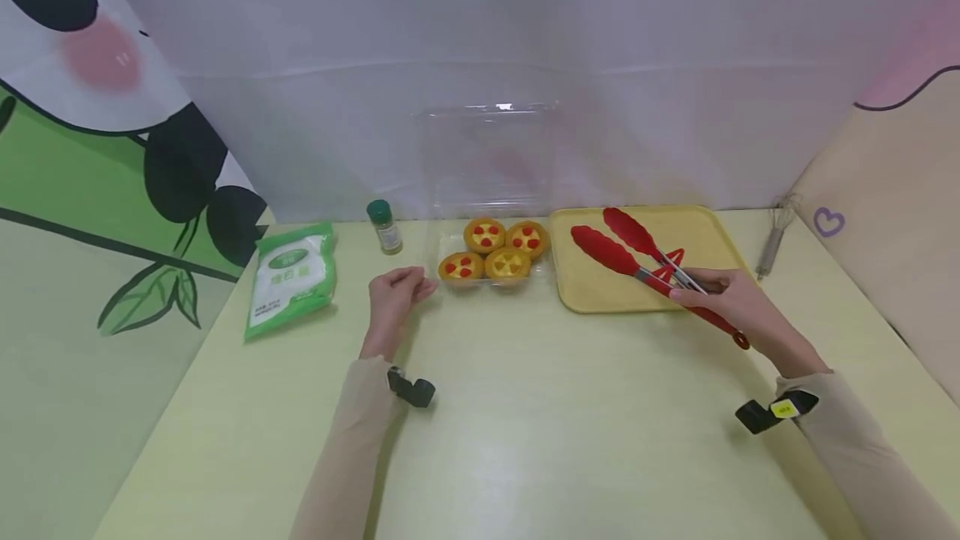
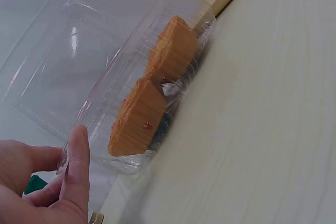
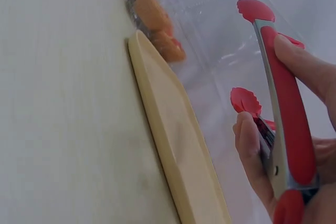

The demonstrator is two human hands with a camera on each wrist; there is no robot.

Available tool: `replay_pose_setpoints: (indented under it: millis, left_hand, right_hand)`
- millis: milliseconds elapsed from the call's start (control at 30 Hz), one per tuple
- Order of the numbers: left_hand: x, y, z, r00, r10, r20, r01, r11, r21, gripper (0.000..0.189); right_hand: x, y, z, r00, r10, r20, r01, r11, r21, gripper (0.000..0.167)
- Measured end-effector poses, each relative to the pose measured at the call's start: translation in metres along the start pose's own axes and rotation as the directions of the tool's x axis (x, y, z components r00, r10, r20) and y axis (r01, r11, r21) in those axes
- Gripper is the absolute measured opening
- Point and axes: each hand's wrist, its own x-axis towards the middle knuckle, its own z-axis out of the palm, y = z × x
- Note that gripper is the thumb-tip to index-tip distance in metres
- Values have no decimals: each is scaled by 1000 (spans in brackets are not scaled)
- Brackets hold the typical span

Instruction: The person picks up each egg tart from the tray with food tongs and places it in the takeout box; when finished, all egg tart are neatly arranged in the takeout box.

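Observation:
My left hand [image 1: 393, 300] pinches the near left corner of a clear plastic clamshell box [image 2: 86, 98], thumb and fingers on its rim. The lid [image 1: 491, 161] of the box stands raised at the back. Several egg tarts [image 1: 507, 263] with red and yellow toppings sit inside. In my right hand [image 1: 731, 307] is a pair of red-and-silver tongs [image 1: 606, 250], gripped by the handles with the two red heads spread apart. The tongs hang over a yellow tray [image 1: 600, 300], to the right of the box, with nothing between their heads.
A green-and-white packet [image 1: 291, 280] lies at the left, with a green-capped spice jar [image 1: 386, 227] between it and the box. To the right of the tray a whisk [image 1: 772, 244] leans by the side wall. A curtain [image 1: 487, 23] hangs behind the table.

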Motion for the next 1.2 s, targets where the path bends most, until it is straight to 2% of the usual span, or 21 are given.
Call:
replay_pose_setpoints:
  millis: [267, 500, 633, 733, 833, 900, 1033, 1133, 1200]
  left_hand:
    - [1, -1, -5, 1000, 2, -2, -2, 1000, -1, 37]
    - [2, 0, -5, 1000, 10, -2, -10, 1000, -16, 34]
    - [3, -1, -4, 1000, 2, 5, -2, 1000, -20, 34]
    - [3, -1, -2, 1000, 0, 9, 0, 1000, -21, 34]
    - [2, -2, 0, 1000, 1, 12, -1, 1000, -17, 34]
    - [2, -1, 0, 1000, 0, 8, 0, 1000, -9, 35]
    - [0, 0, -1, 1000, -12, -5, 12, 1000, 7, 35]
    - [1, 0, -1, 1000, -15, -12, 15, 1000, 10, 34]
    - [1, -1, -1, 1000, -10, -9, 10, 1000, 10, 34]
  right_hand:
    - [-53, 51, -26, 989, 69, -132, -84, 990, -117, 67]
    - [-103, 87, -40, 953, 210, -219, -253, 948, -193, 79]
    - [-121, 106, -44, 926, 269, -266, -330, 919, -217, 85]
    - [-127, 118, -45, 914, 283, -292, -355, 906, -232, 84]
    - [-130, 127, -42, 915, 269, -300, -346, 906, -243, 73]
    - [-128, 128, -40, 925, 244, -290, -322, 910, -260, 62]
    - [-121, 120, -35, 944, 215, -250, -293, 893, -340, 51]
    - [-117, 110, -31, 950, 240, -201, -302, 868, -394, 55]
    - [-114, 106, -29, 945, 275, -177, -325, 853, -409, 59]
